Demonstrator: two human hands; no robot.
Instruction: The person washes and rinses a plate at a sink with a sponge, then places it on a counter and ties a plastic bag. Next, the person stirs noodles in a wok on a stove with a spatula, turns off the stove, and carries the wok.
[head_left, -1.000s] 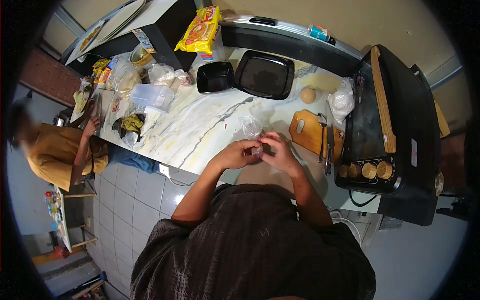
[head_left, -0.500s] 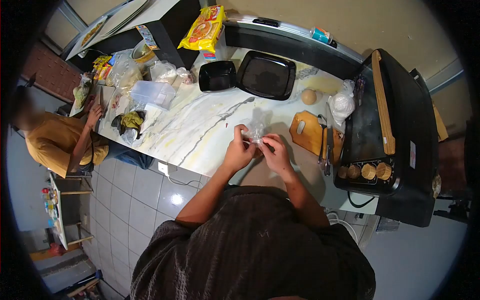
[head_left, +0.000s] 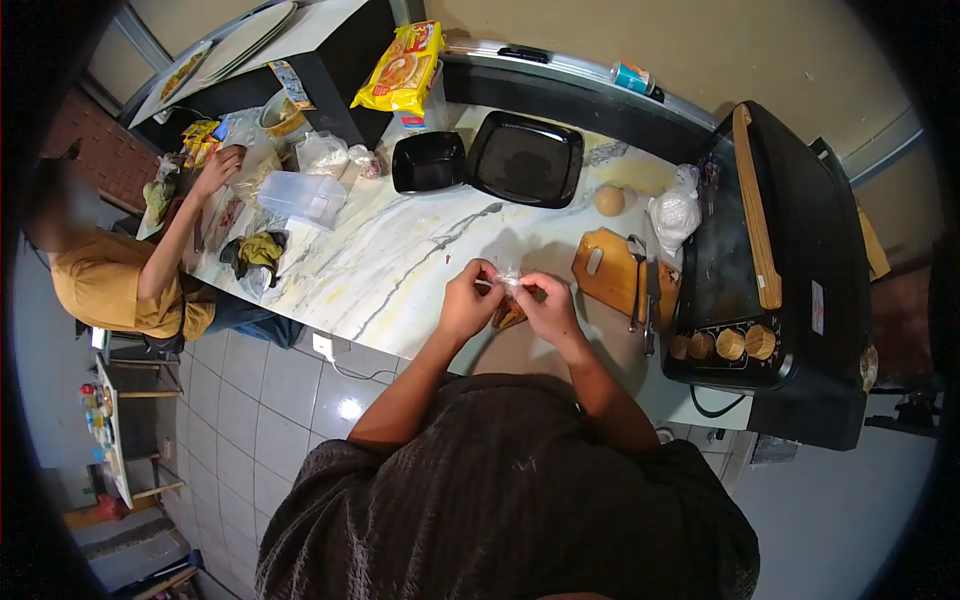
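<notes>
Between my two hands is a clear plastic bag (head_left: 508, 274), pinched at its upper part. My left hand (head_left: 468, 303) grips its left side with thumb and forefinger. On the right side, the fingertips of my right hand (head_left: 548, 306) are closed on the same plastic. Something reddish brown (head_left: 509, 313) shows below the fingers, partly hidden by them; whether it is inside the bag I cannot tell. Right of my hands lies a wooden cutting board (head_left: 605, 272), with a knife (head_left: 651, 300) and a spoon (head_left: 636, 285) across it.
A black square plate (head_left: 526, 158) and black bowl (head_left: 429, 163) stand at the back. A white-filled bag (head_left: 676, 213) and round ball (head_left: 609, 200) are near the black grill (head_left: 800, 240). At left, a person (head_left: 120, 275) reaches over bags beside a plastic container (head_left: 302, 198).
My fingers have shifted along the plastic and drawn together, and the reddish brown thing shows more below them. The person at left has raised a hand towards the bags.
</notes>
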